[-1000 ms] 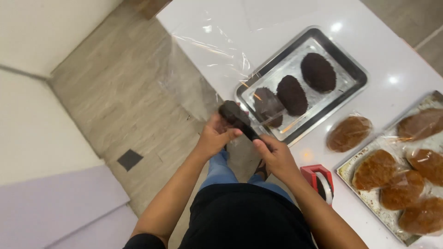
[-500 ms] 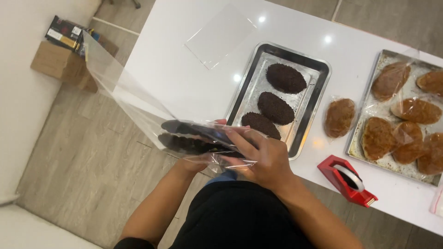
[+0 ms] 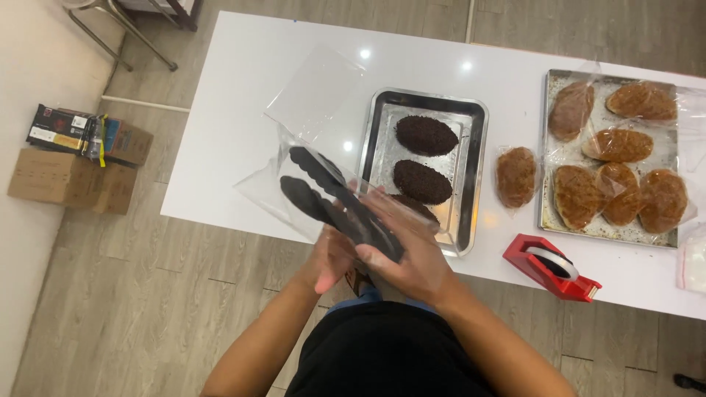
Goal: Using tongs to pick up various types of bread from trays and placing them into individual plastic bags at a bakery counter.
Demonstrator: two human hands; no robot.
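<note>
Gripping a pair of black tongs (image 3: 334, 202) with our right hand (image 3: 412, 254), we are closing the fingers over the handle end at about five o'clock. The tongs are lying on a diagonal: their long axis is running from five o'clock up to eleven o'clock, with the scalloped tips pointing toward eleven. The two arms are standing a little apart at the tips. They are hovering over the near edge of the white table (image 3: 243, 110), just left of the nearer tray.

Our left hand (image 3: 331, 257) is sitting just beside the right, at its nine o'clock. Its fingers are blurring with motion, so we cannot tell whether it is grasping anything. A clear plastic bag (image 3: 290, 187) is wrapping around the tongs; which hand is pinching it we cannot tell.

At one o'clock from the hands, a steel tray (image 3: 471, 140) is carrying dark chocolate-coated buns (image 3: 426, 136). A single wrapped brown bun (image 3: 516, 176) is lying at three o'clock of that tray. Further right, a second tray (image 3: 551, 213) is holding more wrapped brown buns (image 3: 618, 145). A red tape dispenser (image 3: 551, 266) is standing at three o'clock of our right hand. Cardboard boxes (image 3: 62, 180) are resting on the floor at nine o'clock.
</note>
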